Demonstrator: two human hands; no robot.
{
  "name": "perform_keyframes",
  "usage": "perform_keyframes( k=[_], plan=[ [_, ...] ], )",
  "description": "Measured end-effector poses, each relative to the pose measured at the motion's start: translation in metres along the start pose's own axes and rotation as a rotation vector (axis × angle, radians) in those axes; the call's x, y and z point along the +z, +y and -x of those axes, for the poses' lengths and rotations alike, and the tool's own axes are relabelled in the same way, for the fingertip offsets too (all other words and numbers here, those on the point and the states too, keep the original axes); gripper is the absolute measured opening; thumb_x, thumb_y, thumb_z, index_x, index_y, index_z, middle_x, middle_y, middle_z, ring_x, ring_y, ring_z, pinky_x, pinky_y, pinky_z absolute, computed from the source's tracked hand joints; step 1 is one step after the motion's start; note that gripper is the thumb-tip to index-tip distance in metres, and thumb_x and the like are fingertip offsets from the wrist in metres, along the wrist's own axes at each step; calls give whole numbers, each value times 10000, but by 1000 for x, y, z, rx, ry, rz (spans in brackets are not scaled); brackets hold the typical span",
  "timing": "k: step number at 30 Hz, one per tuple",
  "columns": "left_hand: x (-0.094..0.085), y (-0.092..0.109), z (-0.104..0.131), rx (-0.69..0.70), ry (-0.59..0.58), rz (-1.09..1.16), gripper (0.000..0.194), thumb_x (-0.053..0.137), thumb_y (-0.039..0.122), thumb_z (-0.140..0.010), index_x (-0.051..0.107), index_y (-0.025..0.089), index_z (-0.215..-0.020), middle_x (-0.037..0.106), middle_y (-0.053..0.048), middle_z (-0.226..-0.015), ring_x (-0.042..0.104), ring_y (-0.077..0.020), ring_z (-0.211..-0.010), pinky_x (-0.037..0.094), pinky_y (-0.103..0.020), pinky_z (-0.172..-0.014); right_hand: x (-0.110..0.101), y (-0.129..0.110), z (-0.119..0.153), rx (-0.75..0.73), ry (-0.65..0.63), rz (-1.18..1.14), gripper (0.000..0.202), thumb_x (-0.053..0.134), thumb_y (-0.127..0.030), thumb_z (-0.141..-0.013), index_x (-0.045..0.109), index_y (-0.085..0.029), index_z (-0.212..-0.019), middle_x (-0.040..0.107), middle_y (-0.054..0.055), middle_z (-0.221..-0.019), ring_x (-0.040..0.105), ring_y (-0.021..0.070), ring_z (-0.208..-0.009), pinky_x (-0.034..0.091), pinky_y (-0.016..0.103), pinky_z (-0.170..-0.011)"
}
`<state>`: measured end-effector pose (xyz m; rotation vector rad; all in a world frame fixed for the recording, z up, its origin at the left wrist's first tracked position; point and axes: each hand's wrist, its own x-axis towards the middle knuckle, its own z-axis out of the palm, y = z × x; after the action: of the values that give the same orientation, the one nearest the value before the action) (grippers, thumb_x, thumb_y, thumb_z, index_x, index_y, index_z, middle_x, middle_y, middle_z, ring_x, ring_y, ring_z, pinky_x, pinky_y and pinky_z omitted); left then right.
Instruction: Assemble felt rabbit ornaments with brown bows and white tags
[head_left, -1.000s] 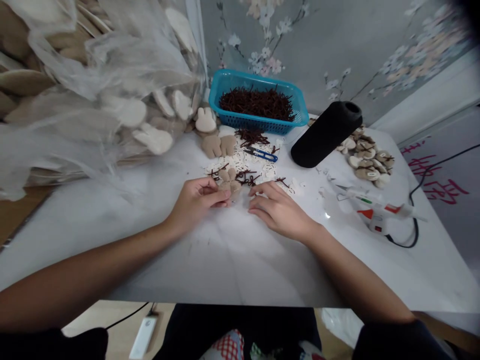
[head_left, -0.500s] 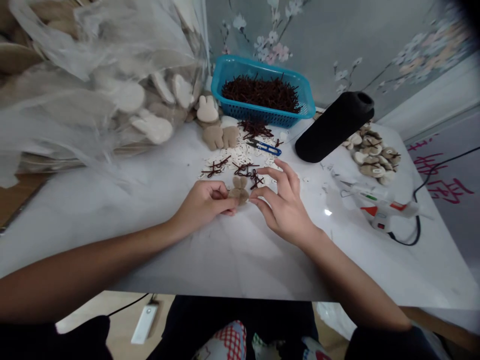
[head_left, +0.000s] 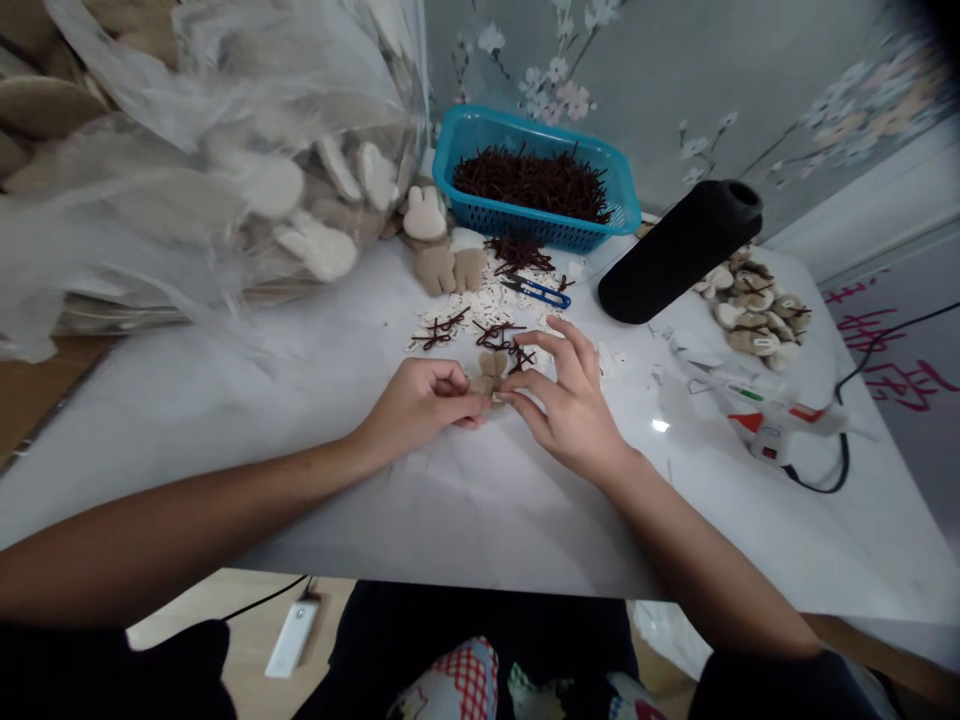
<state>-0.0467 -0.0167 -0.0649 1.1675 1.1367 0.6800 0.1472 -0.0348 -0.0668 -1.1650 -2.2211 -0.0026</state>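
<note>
My left hand [head_left: 427, 402] is closed on a small beige plush bunny [head_left: 491, 366], its ears pointing away from me. At the bunny's right side, thumb and forefinger of my right hand [head_left: 566, 400] are pinched together. A tiny pale bit shows at those fingertips, too small to name; the other fingers are raised. Just beyond lie dark brown cord bows [head_left: 495, 335] among many small white labels [head_left: 480, 310]. Blue-handled thread snips [head_left: 541, 292] rest on the labels.
A blue basket [head_left: 540, 230] of brown bows stands by the wall. Plush pieces fill a clear plastic bag [head_left: 247, 240] at left. To the right are a black cylinder [head_left: 675, 255], a pile of finished-looking bunnies [head_left: 761, 310] and a corded glue gun [head_left: 780, 415].
The whole view has shifted slightly. My right fingertips have moved in over the bunny's right lower side, while my left hand keeps its hold.
</note>
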Motion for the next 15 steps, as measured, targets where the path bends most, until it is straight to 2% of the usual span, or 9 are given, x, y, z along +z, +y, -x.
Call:
perform_keyframes(
  k=[3, 6, 8, 11, 15],
  plan=[
    [0, 1, 1, 16, -1, 9, 298, 785, 292, -643, 545, 131, -571, 683, -16, -568, 665, -116, -566, 523, -158, -551, 0, 0, 1, 86, 84, -140, 127, 596, -321, -873, 549, -242, -961, 529, 81, -1197, 439, 281, -1202, 393, 484, -978],
    [1, 1, 2, 25, 6, 19, 298, 785, 294, -652, 546, 131, -577, 687, -21, -567, 669, -117, -560, 513, -146, -530, -2, -3, 1, 342, 153, -468, 205, 591, -326, -871, 469, -249, -1015, 560, 76, -1135, 567, 213, -988, 491, 387, -796],
    [1, 2, 3, 25, 4, 44, 298, 789, 293, -650, 550, 131, -577, 685, -19, -561, 672, -121, -558, 518, -147, -527, -2, -6, 1, 525, 109, -746, 272, 623, -344, -845, 424, -254, -1008, 591, 62, -1094, 600, 164, -826, 499, 330, -696],
    [0, 3, 4, 47, -21, 78, 285, 800, 289, -639, 571, 130, -579, 682, -11, -556, 671, -119, -560, 533, -150, -537, -2, -8, -1, 723, -42, -1058, 456, 734, -374, -735, 375, -258, -992, 652, 34, -991, 610, 131, -709, 496, 299, -661],
    [-1, 4, 6, 67, -58, 83, 255, 801, 280, -642, 600, 132, -591, 687, -9, -565, 659, -103, -545, 535, -141, -536, 0, -7, -3, 849, -129, -1193, 606, 811, -389, -614, 355, -253, -990, 651, -50, -693, 579, 115, -577, 467, 259, -575]
  ],
)
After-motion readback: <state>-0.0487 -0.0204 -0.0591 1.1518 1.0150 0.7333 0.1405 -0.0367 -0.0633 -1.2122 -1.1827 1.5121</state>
